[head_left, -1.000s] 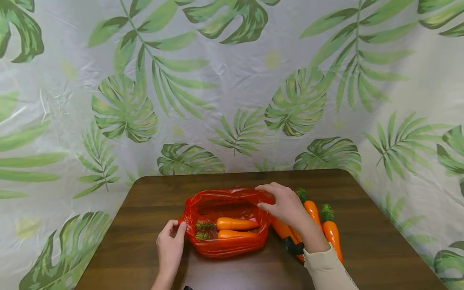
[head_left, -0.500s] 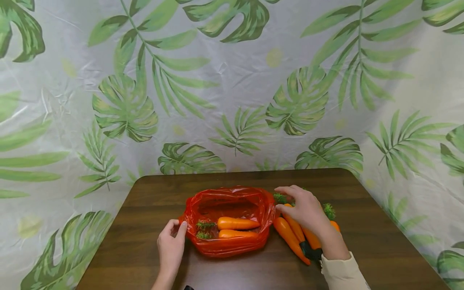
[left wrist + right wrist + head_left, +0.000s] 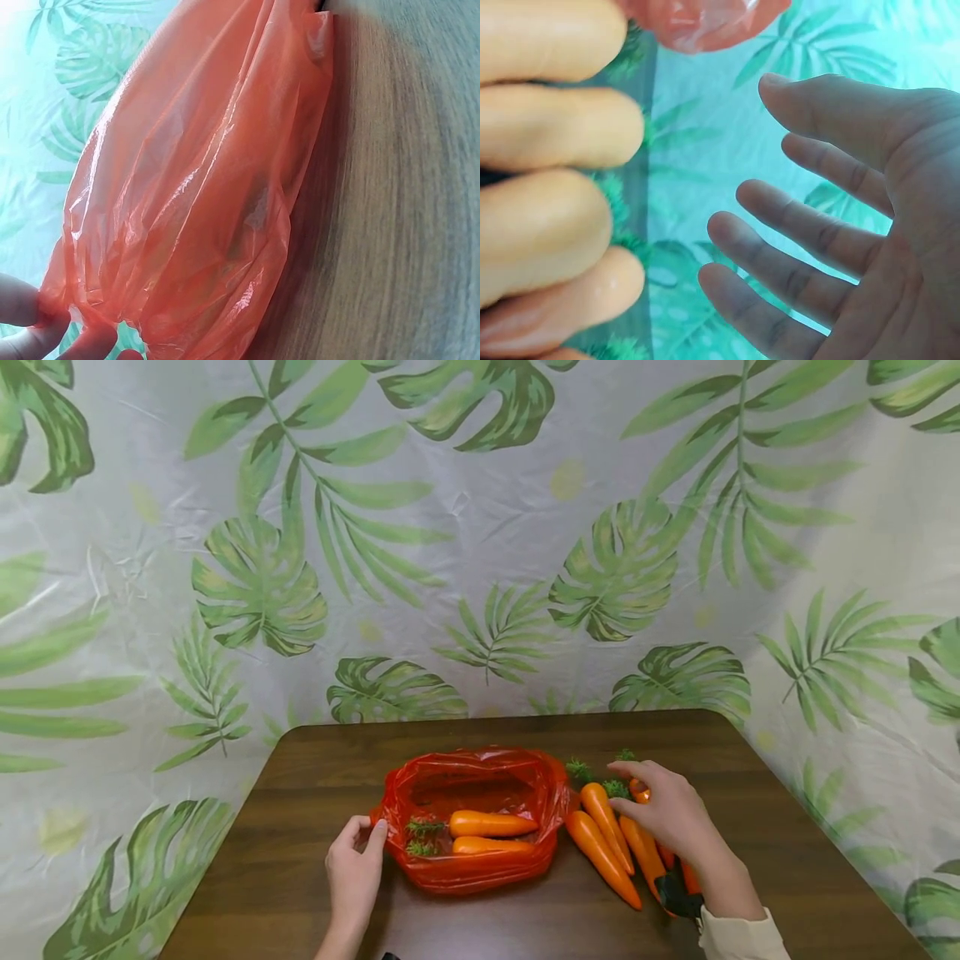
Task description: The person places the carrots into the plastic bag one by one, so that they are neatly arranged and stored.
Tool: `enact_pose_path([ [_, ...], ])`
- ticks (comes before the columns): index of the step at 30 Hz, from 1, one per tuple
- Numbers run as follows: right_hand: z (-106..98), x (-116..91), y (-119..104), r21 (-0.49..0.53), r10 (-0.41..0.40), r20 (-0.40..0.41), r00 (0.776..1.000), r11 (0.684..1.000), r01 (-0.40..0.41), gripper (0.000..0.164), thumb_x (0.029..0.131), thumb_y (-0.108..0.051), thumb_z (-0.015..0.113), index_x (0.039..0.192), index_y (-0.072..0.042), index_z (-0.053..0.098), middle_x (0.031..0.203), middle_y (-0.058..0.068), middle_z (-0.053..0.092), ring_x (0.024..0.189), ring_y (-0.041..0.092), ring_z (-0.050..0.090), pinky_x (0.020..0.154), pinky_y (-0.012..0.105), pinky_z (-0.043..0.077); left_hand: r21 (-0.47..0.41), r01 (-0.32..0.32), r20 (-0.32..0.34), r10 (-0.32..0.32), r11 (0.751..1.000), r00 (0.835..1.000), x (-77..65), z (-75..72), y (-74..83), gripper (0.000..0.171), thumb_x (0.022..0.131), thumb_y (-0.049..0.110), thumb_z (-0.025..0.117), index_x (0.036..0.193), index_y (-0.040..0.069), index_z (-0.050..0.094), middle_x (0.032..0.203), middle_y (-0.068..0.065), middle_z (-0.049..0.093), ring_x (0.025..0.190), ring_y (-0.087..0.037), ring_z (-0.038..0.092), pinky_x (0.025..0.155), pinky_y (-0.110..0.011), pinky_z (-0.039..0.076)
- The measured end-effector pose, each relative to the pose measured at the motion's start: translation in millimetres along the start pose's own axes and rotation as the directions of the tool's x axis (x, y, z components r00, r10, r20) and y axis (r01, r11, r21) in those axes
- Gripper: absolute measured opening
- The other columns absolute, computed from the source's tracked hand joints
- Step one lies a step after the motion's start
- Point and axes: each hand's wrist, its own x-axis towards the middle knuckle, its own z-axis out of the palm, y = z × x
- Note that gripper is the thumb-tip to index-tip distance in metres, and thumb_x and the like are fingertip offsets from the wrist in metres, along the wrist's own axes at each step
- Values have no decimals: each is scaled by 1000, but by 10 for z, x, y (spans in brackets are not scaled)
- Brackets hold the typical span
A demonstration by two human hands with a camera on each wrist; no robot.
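Observation:
A red plastic bag (image 3: 465,877) lies with its mouth spread on the table, two orange carrots (image 3: 491,823) with green tops inside it. My left hand (image 3: 354,864) pinches the bag's left rim; in the left wrist view, fingertips (image 3: 34,330) grip the gathered film. To the right of the bag several more carrots (image 3: 600,852) lie side by side, tops pointing away. Over these carrots hovers my right hand (image 3: 667,806), fingers spread and holding nothing. The right wrist view has that hand's fingers (image 3: 802,217) apart from the carrots (image 3: 547,127).
A dark wooden table (image 3: 322,777) carries everything. Behind it hangs a pale cloth (image 3: 480,527) printed with green leaves. A black strap-like piece (image 3: 678,897) sits at the right wrist and covers part of the carrots.
My right hand has left the bag's right rim and moved right, over the loose carrots. The left hand keeps its pinch on the left rim.

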Motion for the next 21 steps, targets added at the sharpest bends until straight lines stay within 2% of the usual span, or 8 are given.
enact_pose_path([
  [3,-9,-41,87,-16,25,8,1000,1000,-25,51,86,-41,79,132,-25,65,117,1,67,102,29,64,73,48,53,7,5,-3,-5,1000,1000,0,2,-7,8,94,13,72,89,7,69,96,-9,74,98,-28,71,81,-23,50],
  [5,-15,-69,141,-28,34,12,999,999,-34,52,86,-42,80,132,-24,65,117,4,67,99,29,65,70,47,53,6,8,-3,-8,1000,1000,-1,5,-10,8,94,13,72,89,7,69,96,-10,74,98,-29,71,81,-23,50],
  [10,-27,-155,255,-34,35,-4,999,999,-35,55,85,-44,80,131,-19,66,111,8,68,92,29,65,66,43,50,4,18,1,-18,1000,1000,-2,5,-8,8,94,12,72,89,7,69,97,-11,74,99,-30,70,87,-40,53],
  [13,-43,-203,336,-34,52,-2,999,998,-52,56,85,-43,80,133,-20,65,115,9,68,94,29,65,66,44,51,-6,24,8,-24,1000,1000,0,3,-5,9,94,12,71,89,6,68,98,-12,74,100,-31,70,89,-48,52],
  [17,-69,-255,438,-42,79,2,997,996,-79,57,85,-39,81,135,-19,63,121,13,66,98,30,67,68,48,53,-13,27,15,-27,1000,1000,6,2,0,9,94,13,71,90,6,68,98,-12,74,101,-31,70,91,-49,51],
  [21,-91,-307,504,-41,93,3,996,995,-93,56,84,-36,82,133,-17,64,121,14,66,97,32,68,68,49,53,-4,26,15,-26,1000,1000,6,1,5,9,94,13,71,90,6,68,97,-11,74,100,-30,70,90,-48,51],
])
